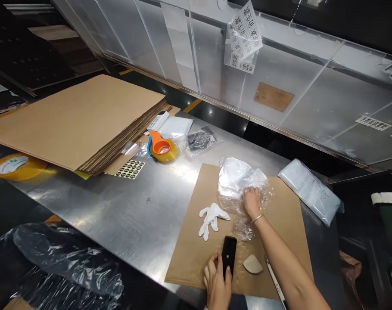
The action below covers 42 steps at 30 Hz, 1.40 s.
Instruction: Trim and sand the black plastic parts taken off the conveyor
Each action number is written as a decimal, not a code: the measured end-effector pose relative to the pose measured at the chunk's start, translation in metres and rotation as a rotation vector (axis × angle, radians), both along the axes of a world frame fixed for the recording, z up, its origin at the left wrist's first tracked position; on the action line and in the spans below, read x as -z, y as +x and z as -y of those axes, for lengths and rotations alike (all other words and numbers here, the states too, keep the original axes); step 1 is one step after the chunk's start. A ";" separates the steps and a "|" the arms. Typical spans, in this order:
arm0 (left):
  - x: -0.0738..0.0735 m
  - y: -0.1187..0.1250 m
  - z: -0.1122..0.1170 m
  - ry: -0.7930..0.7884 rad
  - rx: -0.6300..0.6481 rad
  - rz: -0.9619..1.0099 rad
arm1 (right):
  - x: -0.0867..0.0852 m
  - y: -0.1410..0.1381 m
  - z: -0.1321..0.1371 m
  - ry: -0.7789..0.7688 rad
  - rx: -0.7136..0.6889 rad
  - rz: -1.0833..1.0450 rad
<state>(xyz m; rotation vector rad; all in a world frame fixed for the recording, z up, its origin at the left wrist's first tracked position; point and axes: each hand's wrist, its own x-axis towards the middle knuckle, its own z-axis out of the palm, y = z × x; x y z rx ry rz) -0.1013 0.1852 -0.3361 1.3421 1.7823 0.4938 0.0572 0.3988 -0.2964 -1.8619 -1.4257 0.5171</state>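
Observation:
My left hand point(217, 282) has its fingers and thumb around the lower end of a black oblong item point(229, 254), phone-like with a small light dot, at the front of a brown cardboard sheet point(189, 241). Farther forward, my right hand point(252, 201) curls its fingers on the near edge of a stack of clear plastic bags point(236, 176). Just below that wrist sits a crumpled clear bag point(243, 228). White gloves point(213, 218) lie left of it. A beige wedge-shaped piece point(252, 264) and a slim white-handled tool point(275, 280) rest near my right forearm.
Stacked flat cardboard point(86, 116) covers the table's left end, with a tape roll point(17, 166) beside it. An orange tape dispenser point(160, 147) and a sheet of round stickers point(130, 169) lie mid-table. A wrapped white package point(310, 189) is at right. A translucent panel point(212, 64) stands behind.

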 end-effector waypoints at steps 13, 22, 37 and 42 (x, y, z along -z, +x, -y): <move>-0.043 -0.008 -0.072 -0.097 -0.196 0.738 | -0.015 0.007 0.038 0.098 -0.187 0.260; -0.062 0.033 -0.119 -0.310 -0.499 1.411 | -0.037 -0.041 0.125 0.096 -0.400 0.342; -0.055 -0.019 -0.080 -0.382 -0.421 1.123 | -0.038 -0.002 0.137 -0.460 -0.201 -0.570; -0.060 -0.023 -0.064 -0.109 -0.377 0.833 | -0.054 -0.019 0.149 -0.434 -0.231 -0.506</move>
